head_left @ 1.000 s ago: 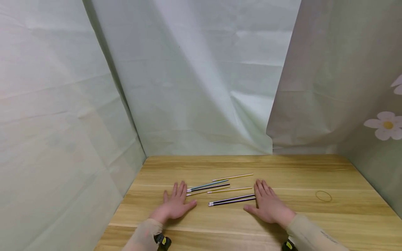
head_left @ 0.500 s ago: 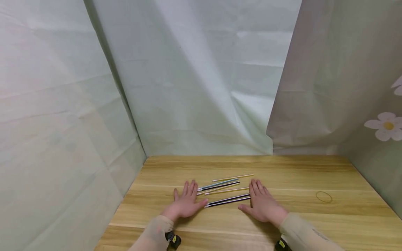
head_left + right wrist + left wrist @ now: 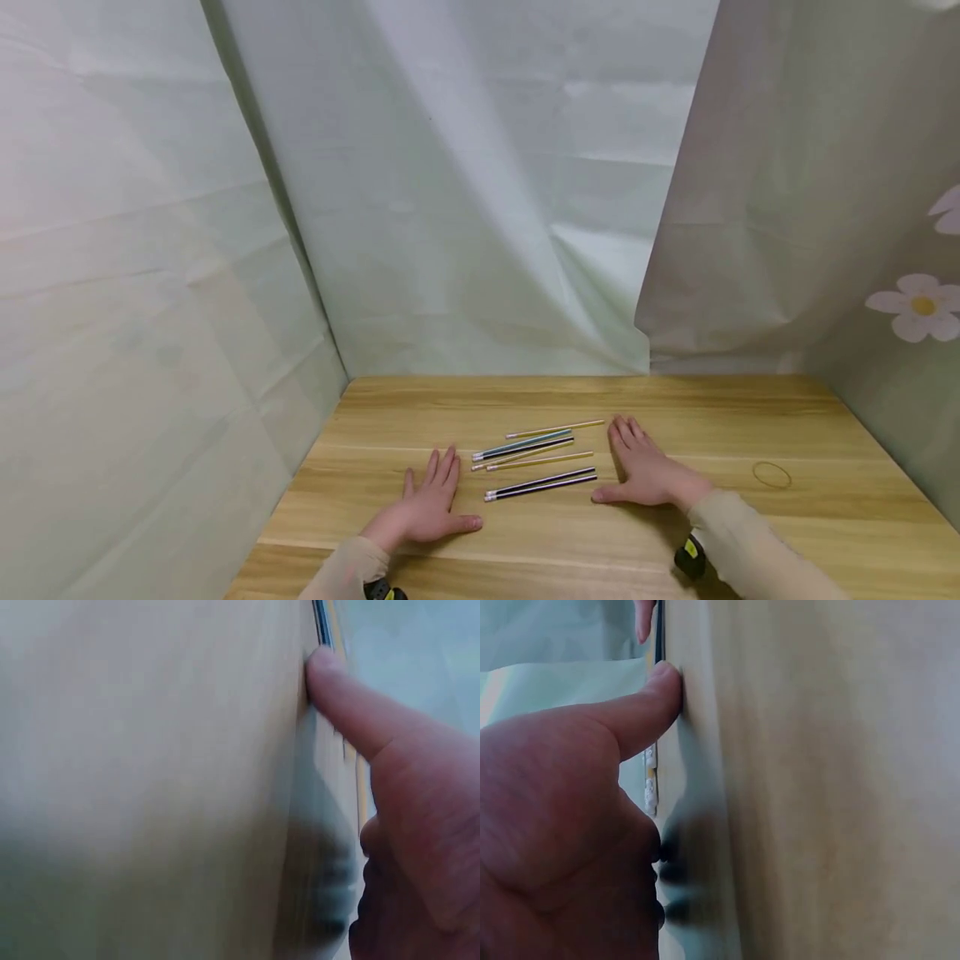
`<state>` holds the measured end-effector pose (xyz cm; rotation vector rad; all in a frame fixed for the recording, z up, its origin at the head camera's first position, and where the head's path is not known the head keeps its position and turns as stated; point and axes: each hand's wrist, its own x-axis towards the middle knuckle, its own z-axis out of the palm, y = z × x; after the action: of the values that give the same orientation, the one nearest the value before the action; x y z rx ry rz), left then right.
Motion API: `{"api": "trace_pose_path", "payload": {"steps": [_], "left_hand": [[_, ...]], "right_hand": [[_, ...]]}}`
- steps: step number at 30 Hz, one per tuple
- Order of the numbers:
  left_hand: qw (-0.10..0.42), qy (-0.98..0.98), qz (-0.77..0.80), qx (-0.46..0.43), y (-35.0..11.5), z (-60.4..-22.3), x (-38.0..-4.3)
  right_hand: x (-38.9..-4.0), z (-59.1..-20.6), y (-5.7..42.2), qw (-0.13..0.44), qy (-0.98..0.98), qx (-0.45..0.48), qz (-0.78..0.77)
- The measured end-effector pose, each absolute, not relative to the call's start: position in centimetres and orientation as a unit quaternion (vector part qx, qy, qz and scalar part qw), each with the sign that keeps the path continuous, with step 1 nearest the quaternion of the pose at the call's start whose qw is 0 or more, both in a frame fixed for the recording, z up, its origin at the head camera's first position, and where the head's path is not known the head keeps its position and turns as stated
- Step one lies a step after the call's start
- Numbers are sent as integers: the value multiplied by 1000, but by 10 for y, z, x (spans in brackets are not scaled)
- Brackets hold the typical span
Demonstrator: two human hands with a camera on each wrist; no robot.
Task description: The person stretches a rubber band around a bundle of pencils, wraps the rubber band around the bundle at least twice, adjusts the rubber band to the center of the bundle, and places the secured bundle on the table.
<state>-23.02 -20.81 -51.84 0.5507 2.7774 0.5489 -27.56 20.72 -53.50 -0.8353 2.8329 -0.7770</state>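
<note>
Yellow, black and teal pencils lie loose on the wood-grain table, in the stretch between the left hand and the right hand. Both hands rest low at the table, thumbs out and fingers straight, gripping nothing.

What matters most is how the pencils' length runs: across from left to right, each right end slanting a little to the far side, so the hands flank the ends rather than the long sides. White-tipped ends all point left.

Nearest are two black pencils close together, their right ends just beside the right thumb. Beyond a small gap come a yellow pencil, then a cluster of a teal pencil, a single black pencil and another yellow one; this cluster sits nearer the left fingertips than the right. The far yellow pencil lies the other way about, its right end just beside the right fingertips. Ends are uneven on both sides.

Well to the right of the right hand lies a thin yellowish band. Pale cloth hangs behind the table.
</note>
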Motion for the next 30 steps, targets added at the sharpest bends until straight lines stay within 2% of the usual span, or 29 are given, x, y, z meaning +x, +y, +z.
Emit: {"api": "trace_pose_path", "payload": {"steps": [6,13,24,30], "left_hand": [[114,951,195,209,-198,-519,-233],[107,964,164,182,-181,-519,-239],[91,976,124,157,-166,-520,-250],[86,978,118,150,-161,-523,-257]], "right_hand": [[-295,-528,216,51,931,-278,-229],[-305,-521,207,72,933,-290,-201],[-305,-534,198,48,922,-319,-215],[-298,-529,183,58,933,-311,-170]]}}
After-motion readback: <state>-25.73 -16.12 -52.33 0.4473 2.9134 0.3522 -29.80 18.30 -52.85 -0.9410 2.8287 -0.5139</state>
